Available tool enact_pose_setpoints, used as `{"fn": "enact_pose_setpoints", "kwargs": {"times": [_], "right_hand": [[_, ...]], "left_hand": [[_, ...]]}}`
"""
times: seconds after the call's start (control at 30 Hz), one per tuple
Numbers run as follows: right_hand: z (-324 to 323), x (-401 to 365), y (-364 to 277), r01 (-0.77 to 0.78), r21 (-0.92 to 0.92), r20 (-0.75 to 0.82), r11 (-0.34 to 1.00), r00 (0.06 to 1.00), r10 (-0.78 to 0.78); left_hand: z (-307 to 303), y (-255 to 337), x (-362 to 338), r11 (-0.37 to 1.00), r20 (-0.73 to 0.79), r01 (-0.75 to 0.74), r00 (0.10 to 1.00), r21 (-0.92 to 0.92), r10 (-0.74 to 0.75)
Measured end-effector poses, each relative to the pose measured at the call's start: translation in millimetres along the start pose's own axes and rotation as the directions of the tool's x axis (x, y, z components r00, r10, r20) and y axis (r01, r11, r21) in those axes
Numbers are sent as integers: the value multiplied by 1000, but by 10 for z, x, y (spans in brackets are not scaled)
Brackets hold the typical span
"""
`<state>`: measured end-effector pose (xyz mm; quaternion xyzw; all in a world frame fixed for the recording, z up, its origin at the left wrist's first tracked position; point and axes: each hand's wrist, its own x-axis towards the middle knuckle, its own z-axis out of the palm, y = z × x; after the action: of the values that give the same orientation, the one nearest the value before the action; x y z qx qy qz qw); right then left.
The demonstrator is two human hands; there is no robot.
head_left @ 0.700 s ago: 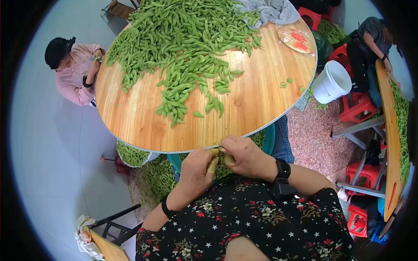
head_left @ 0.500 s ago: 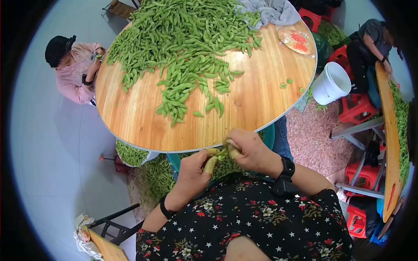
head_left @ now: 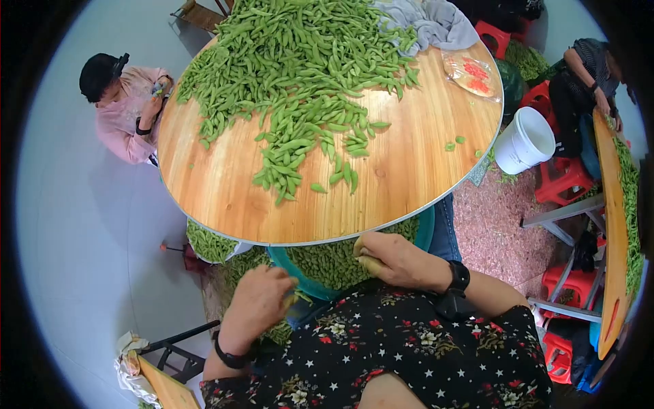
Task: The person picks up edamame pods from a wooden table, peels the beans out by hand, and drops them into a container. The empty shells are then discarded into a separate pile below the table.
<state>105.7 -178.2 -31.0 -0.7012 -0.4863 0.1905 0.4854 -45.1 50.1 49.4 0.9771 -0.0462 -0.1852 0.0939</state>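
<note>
My left hand [head_left: 262,298] is low at the left side of the teal tub [head_left: 278,259], its fingers loosely bent and apart. A green strip like a pod shell [head_left: 304,296] shows right by its fingertips. Over the tub's right part, just below the table edge, my right hand [head_left: 394,261] has its thumb and fingers pressed together; I cannot tell what is between them. Yellowish covers are on some fingertips. Inside the tub lies a mass of green pieces [head_left: 330,262]. On the table in front, a large heap of edamame pods [head_left: 293,75] trails toward me.
The round wooden table [head_left: 225,198] carries a grey cloth [head_left: 443,27] and a plastic bag with red print [head_left: 470,73]. A white bucket [head_left: 523,142] stands at the right. One person [head_left: 126,109] sits at the left, another [head_left: 582,82] by a second table [head_left: 611,252].
My hands have parted from the pod they held together. The left hand moved down and left, the right slightly down and right. The view shifted slightly.
</note>
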Motion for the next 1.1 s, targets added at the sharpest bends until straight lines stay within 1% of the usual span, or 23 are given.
{"fn": "enact_pose_setpoints", "kwargs": {"times": [0.03,0.07,0.1,0.13,0.17,0.2,0.27,0.3,0.33,0.37,0.4,0.43,0.47,0.5,0.53,0.6,0.63,0.73,0.87,0.93,1.03,1.07,1.1], "right_hand": [[-12,-1,-28,-34,29,44,999,999,32],[-24,-2,-70,-70,56,91,996,994,65],[-67,44,-156,-207,109,172,972,967,187],[-63,66,-174,-202,104,169,974,969,183],[-70,91,-188,-250,141,172,958,959,225],[-84,106,-199,-299,177,175,938,947,268],[-104,98,-182,-290,190,156,938,952,263],[-118,86,-174,-284,211,146,935,955,258],[-141,73,-174,-281,206,142,937,956,255],[-170,56,-171,-338,327,150,883,941,305],[-202,57,-165,-386,443,162,809,922,351],[-216,77,-162,-382,446,152,809,924,352],[-216,99,-166,-371,514,128,773,925,359],[-207,106,-177,-362,578,110,731,922,370],[-212,123,-208,-369,582,111,725,919,378],[-240,186,-273,-345,509,126,788,936,329],[-219,190,-247,-346,512,130,786,936,327],[-154,205,-176,-261,475,70,841,963,259],[-120,204,-206,-246,432,41,868,967,253],[-122,206,-237,-252,426,29,869,964,265],[-132,210,-261,-225,400,20,889,971,237],[-124,204,-238,-161,328,-20,931,984,177],[-123,199,-228,-97,251,-54,963,992,114]], "left_hand": [[-24,-9,64,1000,-6,2,1000,2,-1],[-57,-23,193,999,-162,-4,987,-50,-4],[-88,-39,347,995,-314,-19,949,-100,-14],[-87,-71,587,995,-475,-99,877,-25,75],[-74,-117,849,984,-616,-167,769,66,172],[-74,-162,1046,983,-623,-171,762,72,178],[-73,-216,1312,981,-513,-161,836,110,194],[-68,-219,1339,981,-520,-163,831,109,196],[-76,-229,1362,986,-521,-166,839,27,156],[-93,-232,1386,984,-516,-169,849,-55,117],[-94,-201,1372,984,-518,-173,846,-49,123],[-64,-127,1305,777,-450,-258,892,-574,-37],[-29,-36,1233,316,-293,-241,947,-918,-129],[-16,85,1167,178,-313,-285,938,-942,-151],[51,127,1137,173,-304,-278,941,-945,-149],[150,166,1085,131,-346,-326,920,-936,-184],[212,183,1065,203,-368,-326,902,-924,-226],[286,196,1025,229,-385,-325,871,-917,-304],[301,237,986,207,-408,-359,862,-910,-302],[305,264,977,109,-443,-431,848,-896,-290],[285,285,938,103,-457,-447,847,-889,-273],[282,284,917,101,-457,-447,846,-889,-273],[281,273,890,152,-453,-428,853,-891,-257]]}}
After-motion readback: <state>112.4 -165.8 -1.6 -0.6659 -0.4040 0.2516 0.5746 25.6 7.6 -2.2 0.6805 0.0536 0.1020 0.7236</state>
